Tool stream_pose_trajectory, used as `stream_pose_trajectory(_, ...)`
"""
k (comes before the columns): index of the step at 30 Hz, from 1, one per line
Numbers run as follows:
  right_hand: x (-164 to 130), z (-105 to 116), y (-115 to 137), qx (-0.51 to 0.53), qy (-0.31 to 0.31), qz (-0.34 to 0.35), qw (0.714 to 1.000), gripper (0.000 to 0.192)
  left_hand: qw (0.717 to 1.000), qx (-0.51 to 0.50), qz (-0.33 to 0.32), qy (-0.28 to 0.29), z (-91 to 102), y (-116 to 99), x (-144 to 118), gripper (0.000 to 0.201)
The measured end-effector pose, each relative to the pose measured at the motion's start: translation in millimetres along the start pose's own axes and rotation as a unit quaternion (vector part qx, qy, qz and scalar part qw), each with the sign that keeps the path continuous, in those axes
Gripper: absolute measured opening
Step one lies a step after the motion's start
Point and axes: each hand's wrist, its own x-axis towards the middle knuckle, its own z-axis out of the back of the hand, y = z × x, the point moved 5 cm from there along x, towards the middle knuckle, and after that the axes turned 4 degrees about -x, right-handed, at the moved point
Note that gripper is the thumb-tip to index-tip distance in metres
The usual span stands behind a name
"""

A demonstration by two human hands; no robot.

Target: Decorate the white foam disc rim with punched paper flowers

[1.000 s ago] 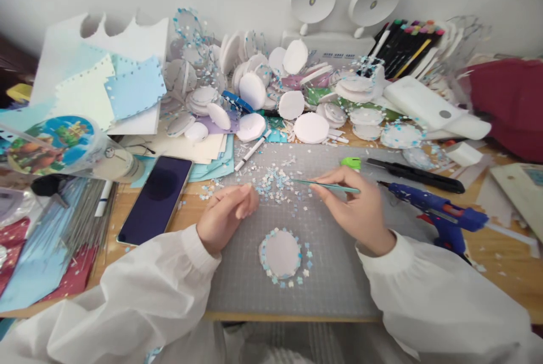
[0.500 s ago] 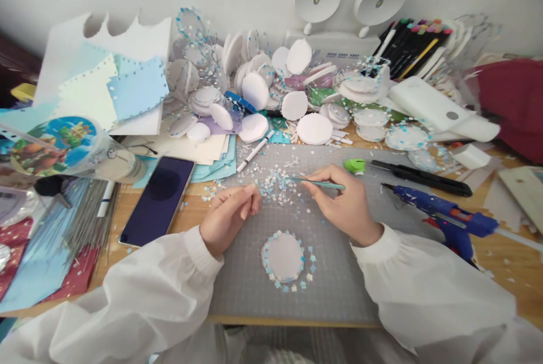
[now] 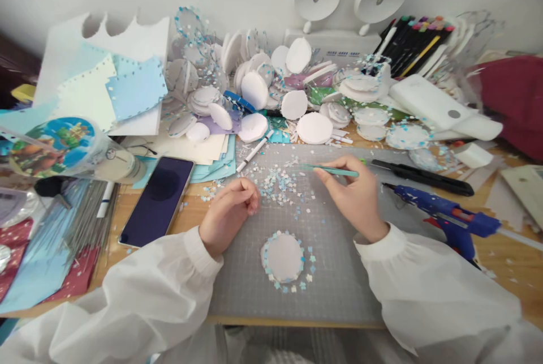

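Right hand [image 3: 354, 197] grip pinching tweezers [image 3: 333, 171], tips over paper flowers [image 3: 278, 183]

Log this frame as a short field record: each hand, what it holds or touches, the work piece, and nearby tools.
left hand: curled loosely, resting on the grey cutting mat, beside the scattered paper bits; whether it holds a bit cannot be told
right hand: grip closed on teal tweezers, tips pointing left above the bits
work piece: white foam disc on the mat, ringed with blue and white bits
right of mat: blue glue gun, black knife
left of mat: phone, screen dark
behind: heap of white discs
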Motion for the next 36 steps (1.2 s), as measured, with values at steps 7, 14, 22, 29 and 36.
stream_pose_trajectory(7,-3,-8,4,0.008,0.043,0.042,0.998,0.005,1.0,0.002,0.007,0.01,-0.9,0,0,0.017)
stream_pose_trajectory(14,-4,0,4,0.027,0.013,0.055,0.998,0.007,1.0,-0.002,0.003,0.01,-1.2,-1,0,0.018)
stream_pose_trajectory(22,-12,-13,4,0.046,0.089,0.067,0.993,0.005,1.0,0.001,0.007,0.007,-0.4,-1,1,0.019)
stream_pose_trajectory(29,-13,-17,7,0.049,0.101,0.061,0.992,0.005,1.0,0.003,0.01,0.004,-0.1,0,1,0.02)
stream_pose_trajectory(36,-13,-14,10,0.066,0.073,0.057,0.993,0.008,1.0,0.0,0.006,0.003,-1.0,-1,1,0.018)
